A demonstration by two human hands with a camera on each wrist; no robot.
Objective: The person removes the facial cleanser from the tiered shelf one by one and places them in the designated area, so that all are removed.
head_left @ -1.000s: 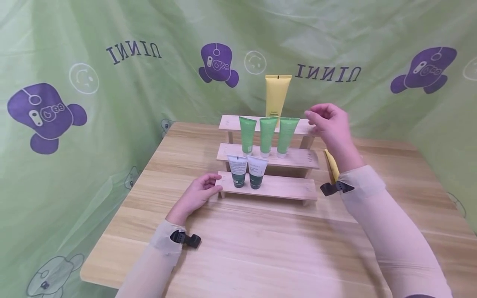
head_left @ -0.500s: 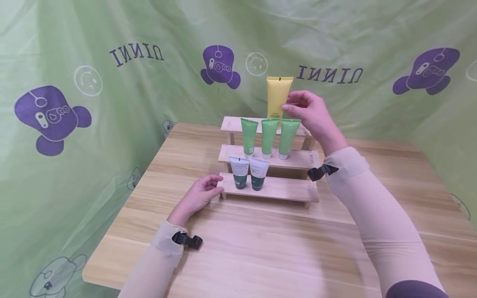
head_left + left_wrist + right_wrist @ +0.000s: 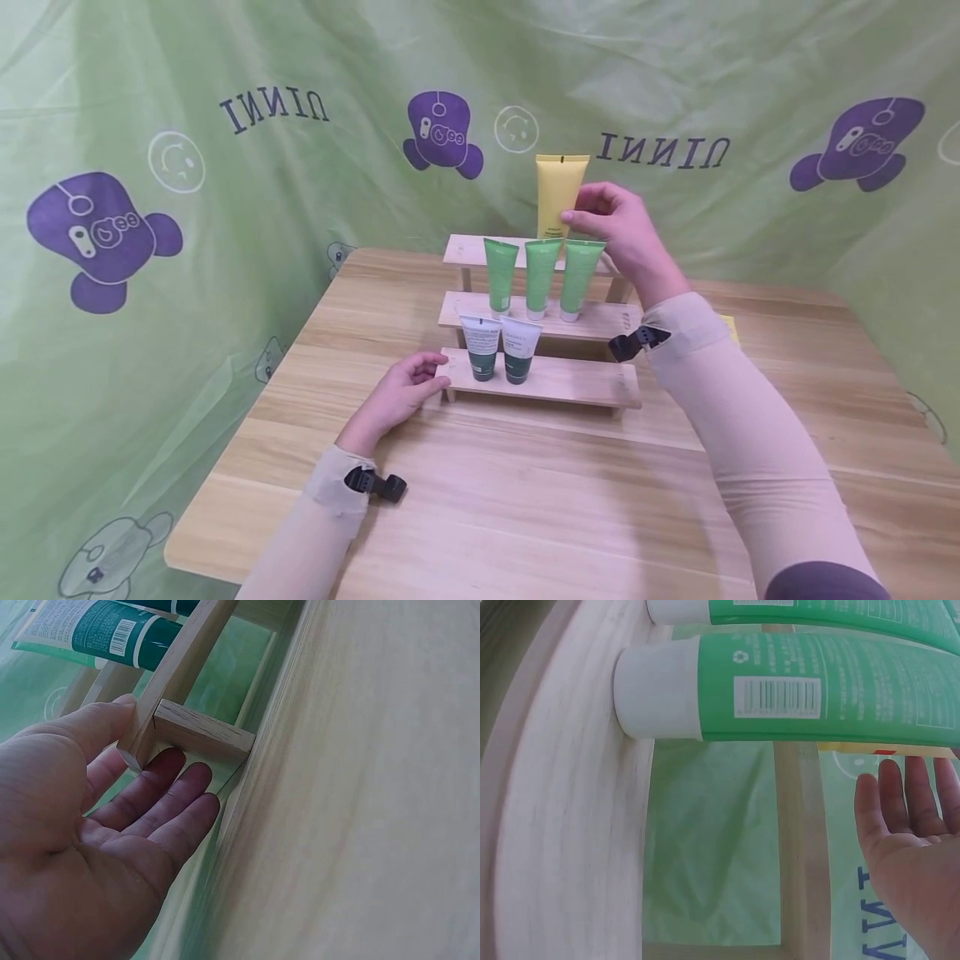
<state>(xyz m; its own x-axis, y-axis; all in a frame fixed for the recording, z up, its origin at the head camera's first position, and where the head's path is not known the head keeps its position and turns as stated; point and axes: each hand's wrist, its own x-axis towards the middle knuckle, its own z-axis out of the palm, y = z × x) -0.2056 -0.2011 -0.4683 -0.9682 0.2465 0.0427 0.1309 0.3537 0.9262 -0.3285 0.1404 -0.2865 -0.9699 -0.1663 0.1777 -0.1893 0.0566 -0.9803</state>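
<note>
A tall yellow squeeze tube (image 3: 558, 192) stands cap-down on the top step of a three-step wooden rack (image 3: 577, 385). My right hand (image 3: 618, 229) grips its right edge, thumb in front and fingers behind. Three green tubes stand on the middle step; the right one (image 3: 579, 279) partly hides the yellow tube in the right wrist view. Two white-and-dark-green tubes (image 3: 519, 348) stand on the left half of the bottom step. My left hand (image 3: 401, 390) holds that step's left end; in the left wrist view the thumb (image 3: 105, 724) lies against the board with fingers curled beneath.
The rack stands on a wooden table (image 3: 480, 500) with its left edge in view. Behind and beside it hangs a green printed curtain (image 3: 315, 183). A yellow item (image 3: 731, 328) lies on the table at the right, mostly hidden by my right sleeve.
My right hand has moved left from beside the top step onto the yellow tube's right edge. The left hand stays at the rack. The tubes keep their places.
</note>
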